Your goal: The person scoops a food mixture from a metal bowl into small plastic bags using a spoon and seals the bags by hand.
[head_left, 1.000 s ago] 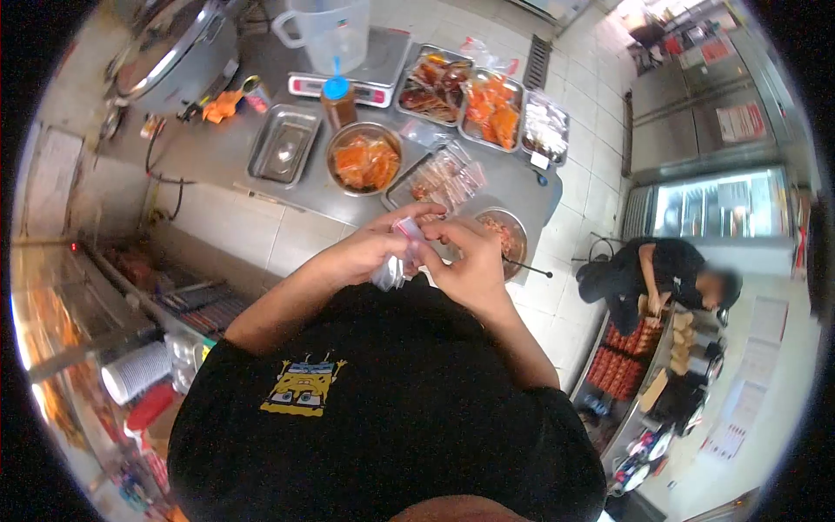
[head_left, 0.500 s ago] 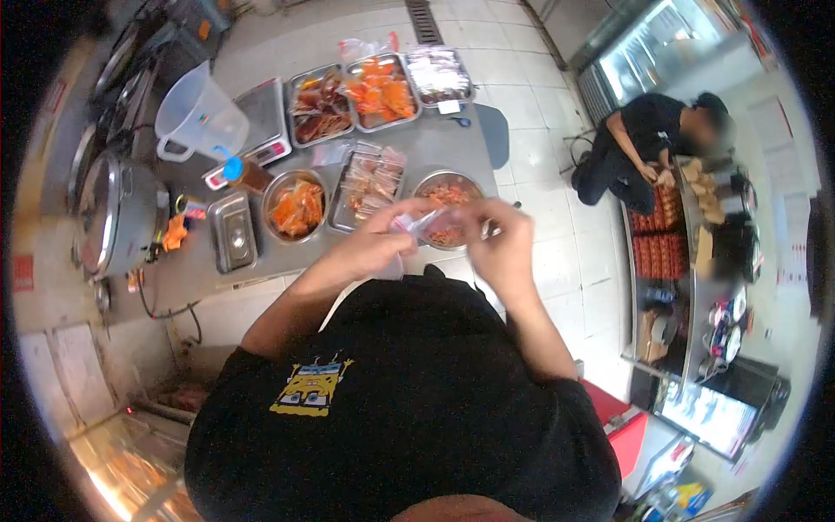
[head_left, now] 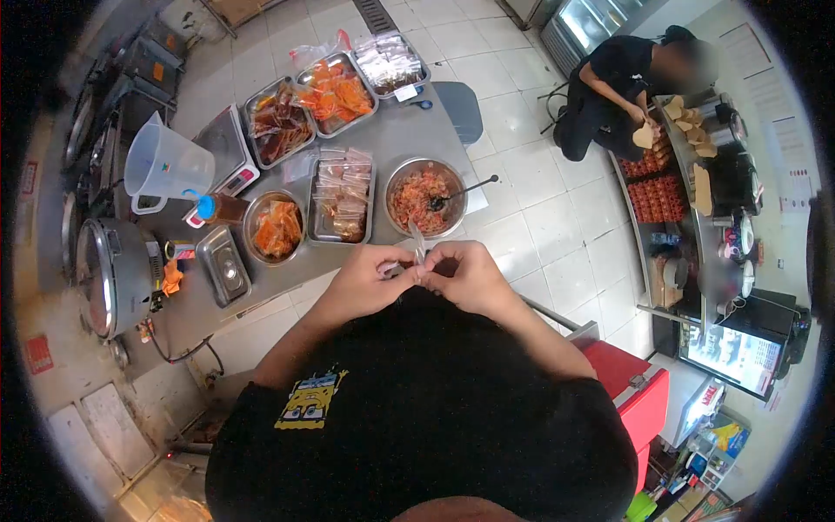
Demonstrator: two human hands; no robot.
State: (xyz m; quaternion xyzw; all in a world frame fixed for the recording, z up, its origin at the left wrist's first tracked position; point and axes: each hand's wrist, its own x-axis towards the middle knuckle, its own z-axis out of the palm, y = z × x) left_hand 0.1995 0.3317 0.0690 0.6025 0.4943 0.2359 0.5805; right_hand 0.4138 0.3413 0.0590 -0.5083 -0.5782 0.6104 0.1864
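Inspector: State the grip.

Clerk: Left hand point(head_left: 370, 277) and right hand point(head_left: 468, 274) are both drawn narrow, fingertips pinching a clear bag point(head_left: 417, 239) between them. A pale film also shows in the left hand's curl; whether it is part of the bag, I cannot tell.

Inspector: Where is the bag?

Clerk: At the near side of the bowl point(head_left: 419, 164), in front of the shirt point(head_left: 452, 383), its narrow end pointing toward the bowl. Whether its mouth is parted cannot be told; the fingers cover much of it.

Inspector: Your judgement on handling?

Clerk: Thin film clings and slips. Sound practice is a light pinch on each face, thumbs opposed, and a small rub to separate the layers. Pulling hard from both sides risks a stretched or torn edge.

Inspector: Surroundings?

Clerk: A spoon point(head_left: 474, 185) leans in the bowl, its handle over the rim on the right hand's side. Wrists should stay clear of it. The tray point(head_left: 370, 209) of packets point(head_left: 342, 187) lies just left of the bowl; a trailing sleeve of film could catch there.
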